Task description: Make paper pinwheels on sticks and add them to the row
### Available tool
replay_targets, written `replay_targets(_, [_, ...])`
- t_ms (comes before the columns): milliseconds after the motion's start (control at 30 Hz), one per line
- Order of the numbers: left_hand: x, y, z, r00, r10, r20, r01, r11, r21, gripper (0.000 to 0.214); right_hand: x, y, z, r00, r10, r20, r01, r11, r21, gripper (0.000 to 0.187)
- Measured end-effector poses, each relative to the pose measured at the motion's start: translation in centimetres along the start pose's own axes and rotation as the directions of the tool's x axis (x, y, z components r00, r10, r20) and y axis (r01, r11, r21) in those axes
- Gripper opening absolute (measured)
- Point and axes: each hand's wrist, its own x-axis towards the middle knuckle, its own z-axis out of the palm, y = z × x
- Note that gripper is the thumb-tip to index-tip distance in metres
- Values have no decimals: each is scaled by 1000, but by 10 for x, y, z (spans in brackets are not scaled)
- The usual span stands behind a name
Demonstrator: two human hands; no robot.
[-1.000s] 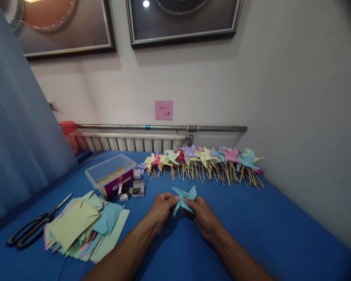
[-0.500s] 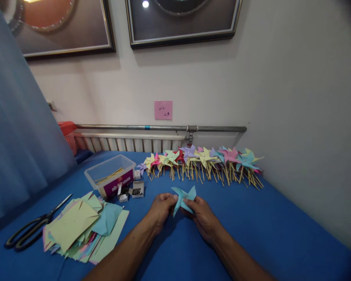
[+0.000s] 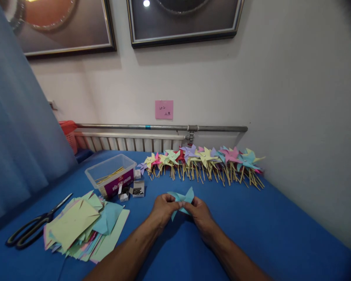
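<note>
**Closely Pinched: Two Bare Hands Met on a Blue Paper Pinwheel**

Nearest the camera, both forearms reached forward over the blue table cover [image 3: 266, 230]. The left hand [image 3: 163, 208] and right hand [image 3: 199, 212] came together just above it, fingertips of each clamped on a blue paper pinwheel [image 3: 183, 198]. The pinwheel was held between the two hands at the middle of the table, its pointed blades sticking out above and below the fingers. No stick could be made out on it.

To the left of the hands lay a loose stack of coloured paper squares [image 3: 78, 226], yellow, green, blue and pink. A pair of black-handled scissors [image 3: 32, 228] rested just beside the stack, on its left. Beyond the paper stood a clear plastic box [image 3: 111, 175] with thin sticks inside, and two small open boxes of pins [image 3: 137, 190] sat right beside it.

Farther back, a row of finished pinwheels [image 3: 204, 160] on wooden sticks lay along the table's far edge, near the wall. Behind them ran a metal pipe [image 3: 163, 127] above a white radiator [image 3: 128, 142], with an orange basket [image 3: 68, 130] at its left end. A pink note [image 3: 164, 109] was stuck on the wall above the pipe. Two dark-framed pictures [image 3: 184, 21] hung higher up, and a blue curtain [image 3: 17, 136] filled the left side.
</note>
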Motion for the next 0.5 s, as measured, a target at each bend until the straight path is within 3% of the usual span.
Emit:
replay_targets(233, [3,-2,1,993,23,-114,-16,998,65,32,0,0,-1,999,3,39,-2,1000,-23,37])
replay_targets(500, [6,-6,0,992,31,-125,-21,997,76,27,-1,-4,2,999,6,44,-4,999,-34,35])
